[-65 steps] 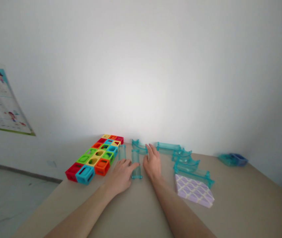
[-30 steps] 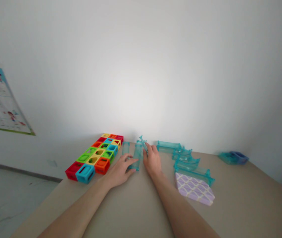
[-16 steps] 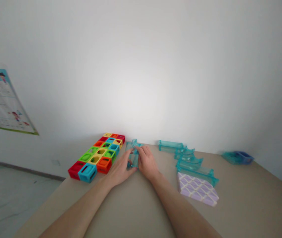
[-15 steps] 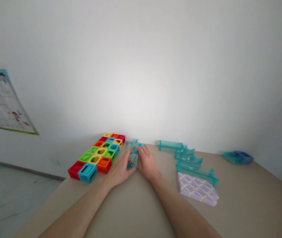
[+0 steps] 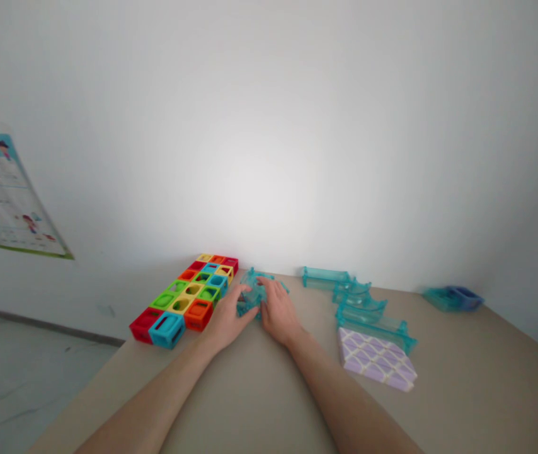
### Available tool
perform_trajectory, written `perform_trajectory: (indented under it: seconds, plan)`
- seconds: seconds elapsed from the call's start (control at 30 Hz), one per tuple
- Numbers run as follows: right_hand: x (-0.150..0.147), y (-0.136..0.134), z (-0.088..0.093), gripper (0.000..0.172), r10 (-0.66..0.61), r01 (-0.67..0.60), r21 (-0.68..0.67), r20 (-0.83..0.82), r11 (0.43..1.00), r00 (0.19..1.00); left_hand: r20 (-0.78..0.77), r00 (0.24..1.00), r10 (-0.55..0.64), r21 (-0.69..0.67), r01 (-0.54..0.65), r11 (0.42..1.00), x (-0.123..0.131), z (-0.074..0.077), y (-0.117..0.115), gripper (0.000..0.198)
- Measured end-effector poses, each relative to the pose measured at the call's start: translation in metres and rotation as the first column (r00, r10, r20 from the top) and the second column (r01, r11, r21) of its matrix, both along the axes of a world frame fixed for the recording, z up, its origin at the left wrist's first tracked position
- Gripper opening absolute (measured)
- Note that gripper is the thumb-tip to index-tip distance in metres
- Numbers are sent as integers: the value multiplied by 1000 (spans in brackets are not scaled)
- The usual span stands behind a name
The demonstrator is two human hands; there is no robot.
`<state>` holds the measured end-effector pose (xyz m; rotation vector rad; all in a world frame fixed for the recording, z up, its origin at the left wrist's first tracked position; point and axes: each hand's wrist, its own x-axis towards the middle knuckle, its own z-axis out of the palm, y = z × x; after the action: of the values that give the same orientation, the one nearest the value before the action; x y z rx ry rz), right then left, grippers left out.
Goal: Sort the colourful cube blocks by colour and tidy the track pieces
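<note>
Translucent teal plastic track pieces (image 5: 251,291) lie bunched on the table between my hands, by the wall. My left hand (image 5: 229,316) curves round their left side, thumb and fingers closed on a piece. From the right, my right hand (image 5: 279,309) has its fingers bent over the same cluster, gripping it. My fingers hide part of the pieces, so I cannot tell how they are joined. Just left of my left hand is a flat block of colourful hollow cubes (image 5: 188,290) in red, blue, green, yellow and orange.
Right of my hands, several teal track pieces (image 5: 361,308) lie in a row beside a purple-and-white patterned stack (image 5: 377,358). Farther right sit a teal piece (image 5: 441,299) and a blue open piece (image 5: 466,298). The wall (image 5: 269,157) borders the table's (image 5: 250,403) back edge.
The teal piece between my hands has shifted and turned slightly, its top now lower and more to the left. My left fingers have moved a little with it; the right hand is nearly still.
</note>
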<state>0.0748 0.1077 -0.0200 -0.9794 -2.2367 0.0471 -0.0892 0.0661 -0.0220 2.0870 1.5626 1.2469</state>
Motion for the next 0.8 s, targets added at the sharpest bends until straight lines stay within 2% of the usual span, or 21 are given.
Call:
perform_trajectory:
  seconds: [0.07, 0.17, 0.4, 0.53, 0.63, 0.8]
  plan:
    - [1, 3, -4, 57, -94, 95, -37, 7, 995, 996, 17, 999, 45, -4, -45, 999, 0, 1, 1, 30]
    - [5, 9, -9, 47, -195, 198, -83, 45, 977, 980, 40, 996, 85, 8, -85, 996, 2, 1, 0, 28]
    - [12, 18, -11, 37, -297, 311, -121, 124, 943, 947, 126, 959, 253, 90, -265, 960, -3, 4, -2, 17]
    - [13, 19, -10, 38, -347, 358, -117, 105, 926, 932, 76, 943, 325, 109, -332, 937, -8, 6, -3, 23]
    - [15, 21, -9, 38, -393, 398, -125, 63, 909, 917, 26, 944, 330, 87, -331, 940, -6, 5, -3, 27]
    - [15, 23, -9, 27, -454, 442, -181, -30, 878, 890, -48, 937, 347, 61, -343, 937, -1, -6, 1, 37]
